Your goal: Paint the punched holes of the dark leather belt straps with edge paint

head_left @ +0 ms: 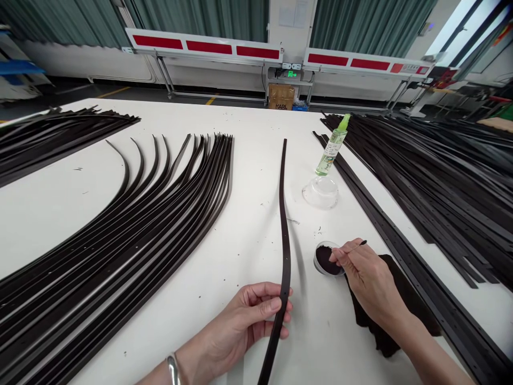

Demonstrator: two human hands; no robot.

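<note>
My left hand (256, 315) grips a long dark strap (285, 251) between thumb and fingers. The strap has small holes along it and stretches away from me over the white table. In my right hand (368, 283) is a thin cotton swab (358, 246), pinched, with a dark tip pointing up and right. Its other end is hidden by the fingers, over a small round dish (327, 259) of black stuff. Beneath the right wrist lies a black cloth (393, 289).
Many dark straps (120, 256) fan out on the left of the table (256, 176); more straps (409, 176) lie right. A clear plastic lid (320, 192) and a green spray bottle (332, 147) stand beyond the dish. A cardboard box (280, 96) sits past the far edge.
</note>
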